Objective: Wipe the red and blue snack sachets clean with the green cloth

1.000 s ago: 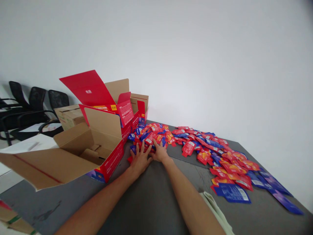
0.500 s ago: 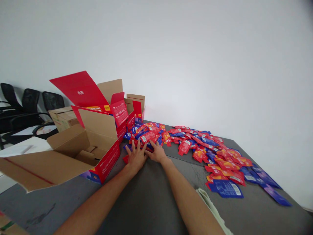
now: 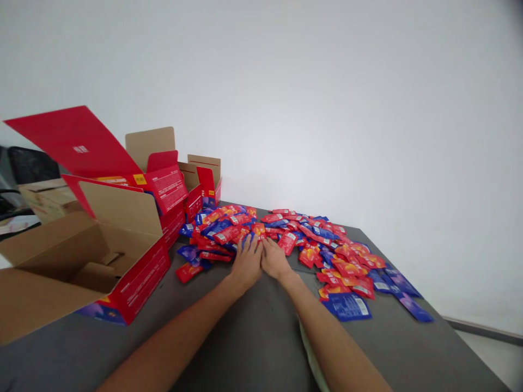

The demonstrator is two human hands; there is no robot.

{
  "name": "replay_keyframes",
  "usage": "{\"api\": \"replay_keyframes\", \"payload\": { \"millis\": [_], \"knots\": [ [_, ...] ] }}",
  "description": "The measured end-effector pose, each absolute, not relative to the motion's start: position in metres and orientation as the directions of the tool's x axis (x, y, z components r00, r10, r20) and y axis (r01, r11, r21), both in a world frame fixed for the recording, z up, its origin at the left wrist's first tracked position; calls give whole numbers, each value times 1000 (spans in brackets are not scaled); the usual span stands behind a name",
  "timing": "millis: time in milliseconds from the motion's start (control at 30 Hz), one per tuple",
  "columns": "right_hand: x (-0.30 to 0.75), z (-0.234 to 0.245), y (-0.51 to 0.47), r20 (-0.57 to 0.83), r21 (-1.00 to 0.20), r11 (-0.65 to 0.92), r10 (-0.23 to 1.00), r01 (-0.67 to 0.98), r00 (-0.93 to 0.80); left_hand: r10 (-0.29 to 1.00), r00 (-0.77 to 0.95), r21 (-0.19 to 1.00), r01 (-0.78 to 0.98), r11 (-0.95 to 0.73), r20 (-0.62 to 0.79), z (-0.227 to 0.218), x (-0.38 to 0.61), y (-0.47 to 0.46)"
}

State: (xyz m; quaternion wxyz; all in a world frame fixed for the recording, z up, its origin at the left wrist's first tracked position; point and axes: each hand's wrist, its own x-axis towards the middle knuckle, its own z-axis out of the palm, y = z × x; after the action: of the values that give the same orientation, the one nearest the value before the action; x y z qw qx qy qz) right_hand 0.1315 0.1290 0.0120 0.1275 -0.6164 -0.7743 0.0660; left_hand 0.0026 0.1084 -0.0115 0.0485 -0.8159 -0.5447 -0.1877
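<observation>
Red and blue foil sachets lie in a loose left heap [image 3: 223,223] on the dark table [image 3: 245,337]. My left hand [image 3: 247,264] rests at that heap's right front edge, its fingers stretched over a blue sachet [image 3: 247,239]. Close beside it, my right hand [image 3: 275,259] has its fingers curled together against the sachets; whatever they grip is hidden. A second, wider spread of sachets [image 3: 322,234] runs from just beyond my right hand toward the right. One red sachet [image 3: 188,271] lies at the left heap's front corner.
An open red carton [image 3: 143,283] stands to the left, flaps out, with a cardboard piece inside. More open red cartons [image 3: 165,188] stand behind it. A brown box [image 3: 51,198] and chairs [image 3: 32,166] are farther left. Pale cloth [image 3: 312,356] lies partly under my right forearm.
The view has turned to the right. My hands have shifted right along the heap's front edge and drawn together, uncovering sachets on the left. The right fingers have curled in.
</observation>
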Motion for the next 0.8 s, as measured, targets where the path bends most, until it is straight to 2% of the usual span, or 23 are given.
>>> {"api": "replay_keyframes", "payload": {
  "millis": [133,433,800],
  "knots": [
    [164,13,154,173,-258,219,969,941,-178,879,361,193,882,-431,313,-14,36,142],
    [230,28,204,206,-235,58,979,970,-9,916,334,323,861,-392,221,-5,96,210],
    [280,42,276,114,-199,-129,982,972,154,981,175,331,923,-194,86,24,128,302]
  ]
}}
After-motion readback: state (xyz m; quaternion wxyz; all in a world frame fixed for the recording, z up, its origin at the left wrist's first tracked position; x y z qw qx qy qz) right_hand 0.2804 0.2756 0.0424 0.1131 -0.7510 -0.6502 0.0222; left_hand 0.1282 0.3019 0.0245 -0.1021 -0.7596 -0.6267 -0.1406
